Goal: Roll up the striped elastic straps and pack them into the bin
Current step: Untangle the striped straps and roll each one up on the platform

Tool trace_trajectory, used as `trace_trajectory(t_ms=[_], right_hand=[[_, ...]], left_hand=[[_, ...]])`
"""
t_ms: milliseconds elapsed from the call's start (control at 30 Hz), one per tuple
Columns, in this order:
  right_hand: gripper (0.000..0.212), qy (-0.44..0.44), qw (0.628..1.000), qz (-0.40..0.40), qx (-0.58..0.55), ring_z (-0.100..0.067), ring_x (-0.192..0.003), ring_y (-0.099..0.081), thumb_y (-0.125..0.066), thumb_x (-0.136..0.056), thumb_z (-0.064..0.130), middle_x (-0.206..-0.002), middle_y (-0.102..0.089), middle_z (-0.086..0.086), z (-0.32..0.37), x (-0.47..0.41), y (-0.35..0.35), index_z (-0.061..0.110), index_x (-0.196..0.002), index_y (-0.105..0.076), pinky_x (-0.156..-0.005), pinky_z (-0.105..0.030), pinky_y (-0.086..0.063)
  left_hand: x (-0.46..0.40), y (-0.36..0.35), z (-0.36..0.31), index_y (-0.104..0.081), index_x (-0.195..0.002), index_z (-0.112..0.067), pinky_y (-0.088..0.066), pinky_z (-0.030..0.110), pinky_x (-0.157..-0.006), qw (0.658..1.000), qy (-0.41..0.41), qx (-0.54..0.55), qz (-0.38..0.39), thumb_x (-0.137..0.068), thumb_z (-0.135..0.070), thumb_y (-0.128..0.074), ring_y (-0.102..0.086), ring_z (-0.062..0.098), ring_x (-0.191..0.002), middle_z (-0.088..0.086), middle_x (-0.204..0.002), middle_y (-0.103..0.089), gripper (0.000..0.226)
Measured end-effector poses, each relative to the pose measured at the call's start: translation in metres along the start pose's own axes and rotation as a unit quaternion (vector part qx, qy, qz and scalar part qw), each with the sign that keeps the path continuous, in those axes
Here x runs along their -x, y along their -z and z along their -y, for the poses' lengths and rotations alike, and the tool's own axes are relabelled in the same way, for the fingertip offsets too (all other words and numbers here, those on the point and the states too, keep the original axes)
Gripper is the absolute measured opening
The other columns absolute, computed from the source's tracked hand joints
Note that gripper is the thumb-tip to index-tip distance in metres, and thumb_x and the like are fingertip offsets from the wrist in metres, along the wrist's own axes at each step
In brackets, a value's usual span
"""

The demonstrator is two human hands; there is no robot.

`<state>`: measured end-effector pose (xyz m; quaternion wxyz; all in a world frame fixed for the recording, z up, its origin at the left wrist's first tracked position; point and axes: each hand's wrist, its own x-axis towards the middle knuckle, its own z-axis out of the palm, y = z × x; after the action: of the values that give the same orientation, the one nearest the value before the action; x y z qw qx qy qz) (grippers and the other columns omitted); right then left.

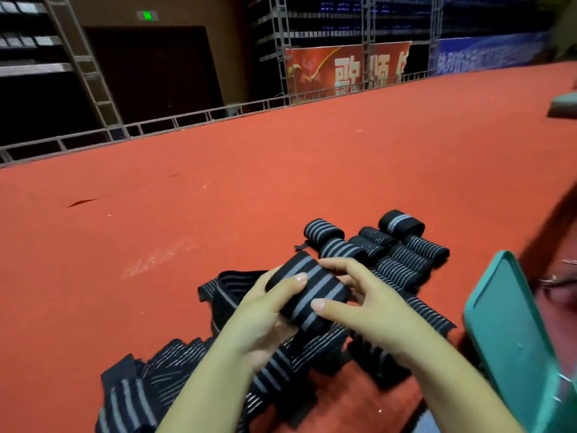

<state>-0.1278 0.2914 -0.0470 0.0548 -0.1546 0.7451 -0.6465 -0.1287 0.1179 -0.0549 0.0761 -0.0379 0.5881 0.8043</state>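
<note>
Between your two hands sits a rolled strap (307, 292), black with grey stripes, lifted just above the red carpet (218, 182). Your left hand (265, 310) curls round its near-left end, thumb laid across the top. Your right hand (359, 301) pinches the other end, thumb on the front face and fingers arched over the far edge. Below your wrists lie loose straps (175, 370), unrolled and tangled on the carpet. Beyond your right hand's fingertips a cluster of finished rolls (374, 245) lies packed side by side. Just right of your right forearm stands the teal bin (512, 332), its rim tilted toward you; you cannot tell what is inside.
</note>
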Motion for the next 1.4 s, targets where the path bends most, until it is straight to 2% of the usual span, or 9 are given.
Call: trace_trajectory(t_ms=[200,400,500,667,767,867,967,1167,1400], right_hand=[[0.078,-0.009,0.958,0.001,0.286,-0.008,-0.12,-0.05,-0.078,-0.072,0.046,-0.129,-0.052,0.008,-0.022,-0.042,0.047,0.038,-0.139,-0.039,-0.094,-0.019,-0.036],[0.086,-0.039,0.939,0.003,0.341,-0.015,-0.1,-0.054,-0.075,-0.073,0.042,-0.121,-0.054,-0.001,-0.046,-0.072,0.055,0.033,-0.143,-0.026,-0.081,-0.025,-0.041],[0.083,-0.045,0.933,0.004,0.357,-0.019,-0.103,-0.055,-0.073,-0.073,0.042,-0.122,-0.052,-0.003,-0.054,-0.08,0.056,0.033,-0.143,-0.027,-0.081,-0.026,-0.042],[0.082,-0.069,0.918,0.01,0.391,-0.02,-0.097,-0.056,-0.07,-0.073,0.044,-0.117,-0.051,-0.006,-0.071,-0.084,0.056,0.033,-0.142,-0.027,-0.08,-0.03,-0.046],[0.08,-0.075,0.921,-0.005,0.382,-0.023,-0.103,-0.054,-0.07,-0.074,0.044,-0.12,-0.049,-0.006,-0.071,-0.085,0.059,0.034,-0.141,-0.027,-0.084,-0.032,-0.044],[0.08,-0.073,0.926,-0.012,0.371,-0.02,-0.097,-0.05,-0.071,-0.076,0.043,-0.116,-0.048,-0.006,-0.068,-0.082,0.062,0.032,-0.142,-0.028,-0.081,-0.031,-0.041],[0.079,-0.07,0.931,-0.015,0.359,-0.019,-0.098,-0.05,-0.072,-0.076,0.041,-0.12,-0.05,-0.006,-0.067,-0.078,0.06,0.031,-0.142,-0.03,-0.081,-0.029,-0.04],[0.078,-0.069,0.931,-0.003,0.359,-0.022,-0.104,-0.053,-0.071,-0.077,0.043,-0.121,-0.05,-0.007,-0.062,-0.076,0.048,0.031,-0.142,-0.029,-0.082,-0.03,-0.041],[0.079,-0.109,0.885,0.025,0.453,-0.03,-0.111,-0.053,-0.064,-0.077,0.05,-0.125,-0.048,-0.01,-0.07,-0.084,0.018,0.031,-0.143,-0.025,-0.094,-0.044,-0.047]], left_hand=[[-0.076,-0.029,0.024,-0.06,-0.126,-0.011,-0.048,0.052,-0.099,0.995,0.095,0.011,0.026,-0.09,-0.014,-0.066,-0.064,0.034,-0.114,0.017,-0.121,-0.069,0.036],[-0.111,-0.037,0.041,-0.055,-0.133,-0.009,-0.056,0.043,-0.091,0.993,0.116,0.016,0.026,-0.081,-0.017,-0.073,-0.064,0.033,-0.115,0.017,-0.125,-0.067,0.057],[-0.116,-0.034,0.047,-0.06,-0.127,-0.006,-0.059,0.038,-0.083,0.993,0.114,-0.001,0.033,-0.093,-0.018,-0.064,-0.07,0.027,-0.103,0.015,-0.119,-0.07,0.036],[-0.121,-0.028,0.059,-0.052,-0.13,-0.021,-0.05,0.034,-0.093,0.966,0.127,-0.223,-0.012,-0.082,-0.074,-0.052,-0.065,0.018,-0.11,0.002,-0.123,-0.067,0.071],[-0.12,-0.018,0.061,-0.051,-0.131,-0.017,-0.046,0.031,-0.086,0.949,0.122,-0.281,-0.079,-0.101,-0.048,-0.033,-0.06,0.013,-0.102,0.004,-0.117,-0.066,0.047],[-0.114,-0.002,0.063,-0.053,-0.129,-0.014,-0.046,0.029,-0.09,0.901,0.116,-0.412,-0.065,-0.099,-0.019,-0.044,-0.057,0.016,-0.098,0.003,-0.113,-0.062,0.032],[-0.101,0.006,0.057,-0.058,-0.115,-0.017,-0.044,0.026,-0.083,0.835,0.117,-0.538,0.004,-0.091,-0.026,-0.068,-0.056,0.016,-0.095,-0.001,-0.104,-0.058,0.028],[-0.081,0.015,0.047,-0.052,-0.083,-0.018,-0.041,0.029,-0.072,0.827,0.063,-0.558,-0.024,-0.089,-0.025,-0.072,-0.051,0.017,-0.08,-0.004,-0.082,-0.053,0.022],[-0.049,0.034,0.013,-0.055,-0.092,-0.022,-0.037,0.03,-0.071,0.805,-0.004,-0.586,-0.093,-0.089,-0.031,-0.071,-0.052,0.015,-0.085,-0.007,-0.086,-0.053,0.019]])
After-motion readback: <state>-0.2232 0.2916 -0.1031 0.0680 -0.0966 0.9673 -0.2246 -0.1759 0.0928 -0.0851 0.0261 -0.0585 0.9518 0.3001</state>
